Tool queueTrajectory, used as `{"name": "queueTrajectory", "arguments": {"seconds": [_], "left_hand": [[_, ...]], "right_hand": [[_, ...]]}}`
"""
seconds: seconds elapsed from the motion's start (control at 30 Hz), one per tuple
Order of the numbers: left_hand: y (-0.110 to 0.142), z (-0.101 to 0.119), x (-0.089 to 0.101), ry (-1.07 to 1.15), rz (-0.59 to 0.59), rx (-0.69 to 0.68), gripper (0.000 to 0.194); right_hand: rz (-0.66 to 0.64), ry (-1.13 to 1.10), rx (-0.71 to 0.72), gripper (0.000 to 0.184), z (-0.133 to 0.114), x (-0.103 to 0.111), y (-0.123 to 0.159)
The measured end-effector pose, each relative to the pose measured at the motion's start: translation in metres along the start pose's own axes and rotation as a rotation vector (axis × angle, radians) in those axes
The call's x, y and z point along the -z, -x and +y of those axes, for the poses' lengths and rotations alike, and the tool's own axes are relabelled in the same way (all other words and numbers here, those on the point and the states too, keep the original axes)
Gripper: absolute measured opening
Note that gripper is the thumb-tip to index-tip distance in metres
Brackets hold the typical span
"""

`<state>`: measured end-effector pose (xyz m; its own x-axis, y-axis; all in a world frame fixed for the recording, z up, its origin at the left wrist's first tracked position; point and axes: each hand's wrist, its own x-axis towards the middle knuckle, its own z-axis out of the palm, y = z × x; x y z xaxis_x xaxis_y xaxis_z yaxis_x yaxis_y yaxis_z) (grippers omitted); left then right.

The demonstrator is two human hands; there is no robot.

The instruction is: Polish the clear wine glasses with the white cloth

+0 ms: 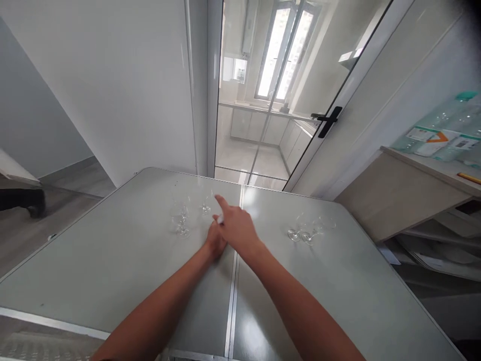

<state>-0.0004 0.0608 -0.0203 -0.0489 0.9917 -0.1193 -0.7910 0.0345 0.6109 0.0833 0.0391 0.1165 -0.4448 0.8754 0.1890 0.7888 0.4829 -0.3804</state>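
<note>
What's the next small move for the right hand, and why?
Probably ease the right hand back slightly: its extended index finger appears close to a clear stemmed glass, and the left hand is right beside it. Depth is hard to judge here, so extra clearance seems prudent.

Stemmed glasses [294, 235] smooth, glossy glass; tabletop [93, 260] smooth, faintly glossy; bottles [449, 120] clear plastic
</note>
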Motion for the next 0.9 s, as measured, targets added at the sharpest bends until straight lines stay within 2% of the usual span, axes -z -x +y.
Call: {"name": "queueTrajectory", "arguments": {"seconds": [0.07,0.13,0.23,0.3,0.37,0.43,0.53,0.6,0.67,0.73,0.83,0.9], "left_hand": [[0.001,0.000,0.000,0.021,0.012,-0.013,0.019],[0.000,-0.001,0.001,0.028,0.019,-0.007,0.014],[-0.006,-0.006,0.004,0.022,0.029,-0.005,0.009],[-0.011,-0.009,0.006,0.019,0.034,-0.008,0.011],[-0.013,-0.010,0.007,0.023,0.038,-0.008,0.015],[-0.011,-0.010,0.008,0.005,0.002,0.021,0.023],[-0.003,-0.007,0.004,-0.099,-0.133,0.115,0.021],[0.003,-0.004,0.000,-0.162,-0.224,0.185,0.018],[0.009,0.001,-0.003,-0.175,-0.305,0.250,0.033],[0.013,0.007,-0.006,-0.155,-0.390,0.315,0.037],[0.017,0.018,-0.005,-0.127,-0.521,0.385,0.044],[0.018,0.022,-0.005,-0.129,-0.561,0.408,0.053]], "right_hand": [[0.049,0.000,0.068,0.063,-0.011,-0.020,-0.033],[0.047,-0.054,0.063,0.055,-0.010,-0.034,-0.059],[0.046,-0.119,0.034,0.029,0.002,-0.042,-0.082],[0.061,-0.165,0.021,0.012,0.014,-0.037,-0.084],[0.082,-0.237,0.014,0.008,0.031,-0.024,-0.075],[0.084,-0.316,0.009,0.011,0.053,-0.005,-0.057],[0.100,-0.429,-0.021,0.019,0.090,0.022,-0.020],[0.130,-0.592,-0.073,0.026,0.112,0.032,0.006],[0.149,-0.716,-0.147,0.031,0.126,0.034,0.027],[0.146,-0.789,-0.182,0.032,0.133,0.028,0.042],[0.153,-0.854,-0.167,0.033,0.138,0.016,0.058],[0.160,-0.868,-0.154,0.032,0.141,0.013,0.065]]}}
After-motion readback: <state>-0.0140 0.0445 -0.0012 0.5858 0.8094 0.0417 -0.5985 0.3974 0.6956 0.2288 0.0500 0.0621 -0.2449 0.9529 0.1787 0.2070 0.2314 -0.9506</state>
